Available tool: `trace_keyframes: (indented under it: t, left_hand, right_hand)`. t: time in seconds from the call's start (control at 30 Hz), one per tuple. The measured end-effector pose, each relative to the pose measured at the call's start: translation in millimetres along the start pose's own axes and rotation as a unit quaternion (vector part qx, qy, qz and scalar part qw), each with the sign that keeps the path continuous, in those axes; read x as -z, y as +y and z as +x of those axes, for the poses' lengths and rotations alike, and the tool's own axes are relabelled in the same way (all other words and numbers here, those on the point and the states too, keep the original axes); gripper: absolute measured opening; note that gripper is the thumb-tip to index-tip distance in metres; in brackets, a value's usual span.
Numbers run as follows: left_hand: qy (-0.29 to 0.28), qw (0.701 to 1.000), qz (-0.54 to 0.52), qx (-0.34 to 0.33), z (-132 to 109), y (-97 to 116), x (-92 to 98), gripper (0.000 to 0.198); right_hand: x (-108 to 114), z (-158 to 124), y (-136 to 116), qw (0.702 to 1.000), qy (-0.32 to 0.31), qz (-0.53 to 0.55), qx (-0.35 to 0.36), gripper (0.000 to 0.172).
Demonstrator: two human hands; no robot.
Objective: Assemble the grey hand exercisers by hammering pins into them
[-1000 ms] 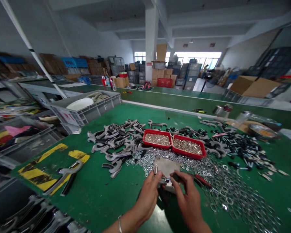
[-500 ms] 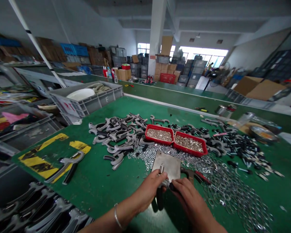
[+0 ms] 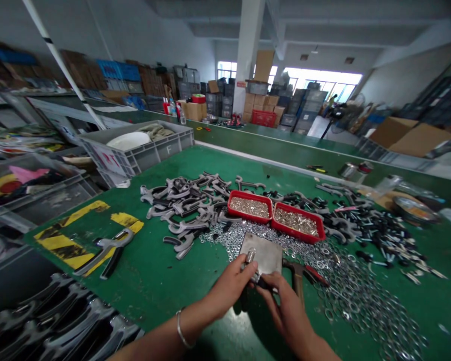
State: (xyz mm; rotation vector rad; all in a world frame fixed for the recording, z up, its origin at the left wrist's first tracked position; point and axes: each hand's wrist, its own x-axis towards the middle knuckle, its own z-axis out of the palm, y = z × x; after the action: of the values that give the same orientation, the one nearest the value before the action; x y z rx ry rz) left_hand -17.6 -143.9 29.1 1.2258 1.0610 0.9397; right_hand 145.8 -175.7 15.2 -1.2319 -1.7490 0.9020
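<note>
My left hand (image 3: pixel 236 277) is closed round a plier-like hand tool (image 3: pixel 254 277) with a grey metal head and dark handles. A coil spring (image 3: pixel 250 255) pokes up past its thumb. My right hand (image 3: pixel 287 301) pinches a black part (image 3: pixel 263 284) at the tool's right side; the fingers partly hide where it joins. Both hands are just in front of a flat metal plate (image 3: pixel 263 253) lying on the green table. Beside the plate, close to my right hand, lies a hammer (image 3: pixel 297 278) with a wooden handle.
Two red trays (image 3: pixel 250 214) of small metal parts stand behind the plate. Loose washers (image 3: pixel 355 286) spread rightward. Grey tool halves (image 3: pixel 188 205) are heaped left, black-headed screws (image 3: pixel 383 233) right. One similar tool (image 3: pixel 107 248) lies on yellow tape; a crate (image 3: pixel 150 155) stands far left.
The right hand has turned and its fingers have shifted on the black part, from lying over it to pinching it. The left hand keeps its hold. The view has shifted slightly.
</note>
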Motion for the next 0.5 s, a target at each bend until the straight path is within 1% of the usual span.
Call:
trace_keyframes:
  t: [0.03, 0.07, 0.1, 0.13, 0.17, 0.2, 0.27, 0.3, 0.33, 0.37, 0.4, 0.43, 0.47, 0.5]
  left_hand:
    - [0.016, 0.999, 0.034, -0.014, 0.4, -2.4, -0.3, 0.026]
    - [0.037, 0.996, 0.078, -0.038, 0.9, -5.7, -0.8, 0.024]
    - [0.054, 0.989, 0.124, -0.067, 1.3, -9.6, -1.2, 0.022]
    - [0.064, 0.98, 0.163, -0.091, 1.6, -13.5, -1.4, 0.021]
    - [0.065, 0.973, 0.193, -0.107, 1.8, -17.0, -1.0, 0.02]
    - [0.059, 0.969, 0.21, -0.114, 1.9, -19.4, 0.0, 0.02]
    - [0.032, 0.966, 0.227, -0.122, 1.6, -20.2, 4.4, 0.02]
    - [0.013, 0.964, 0.233, -0.131, 1.2, -18.7, 7.4, 0.02]
    - [-0.013, 0.96, 0.24, -0.142, 0.7, -16.3, 10.7, 0.019]
    - [-0.043, 0.956, 0.247, -0.155, 0.3, -13.7, 14.0, 0.019]
    - [-0.069, 0.951, 0.252, -0.164, 0.1, -11.3, 16.9, 0.019]
    - [-0.088, 0.949, 0.253, -0.165, 0.2, -9.6, 19.1, 0.02]
    - [-0.096, 0.95, 0.249, -0.159, 0.6, -8.8, 20.6, 0.021]
    - [-0.091, 0.954, 0.242, -0.149, 1.3, -9.0, 21.3, 0.022]
  right_hand:
    - [-1.9, 1.3, -2.2, 0.997, -0.008, 0.046, -0.061, 0.023]
    - [-4.2, 2.5, -4.9, 0.986, -0.022, 0.101, -0.13, 0.028]
    - [-6.2, 3.5, -7.7, 0.969, -0.041, 0.15, -0.193, 0.034]
    - [-7.7, 4.0, -10.4, 0.953, -0.059, 0.179, -0.236, 0.039]
    - [-8.5, 4.0, -12.6, 0.947, -0.068, 0.183, -0.254, 0.043]
    - [-8.5, 3.4, -14.0, 0.952, -0.066, 0.166, -0.249, 0.044]
    - [-7.0, 0.5, -14.9, 0.968, -0.046, 0.121, -0.216, 0.044]
    - [-6.2, -1.6, -14.5, 0.967, -0.05, 0.125, -0.217, 0.045]
    - [-5.5, -3.7, -13.5, 0.954, -0.08, 0.158, -0.241, 0.046]
    - [-4.9, -5.7, -12.3, 0.928, -0.13, 0.207, -0.28, 0.05]
    - [-4.4, -7.2, -11.0, 0.894, -0.184, 0.253, -0.321, 0.057]
    - [-3.5, -8.1, -9.7, 0.865, -0.23, 0.278, -0.349, 0.064]
    - [-2.2, -8.3, -8.5, 0.857, -0.256, 0.272, -0.355, 0.07]
    - [-0.3, -7.8, -7.5, 0.878, -0.257, 0.229, -0.333, 0.072]
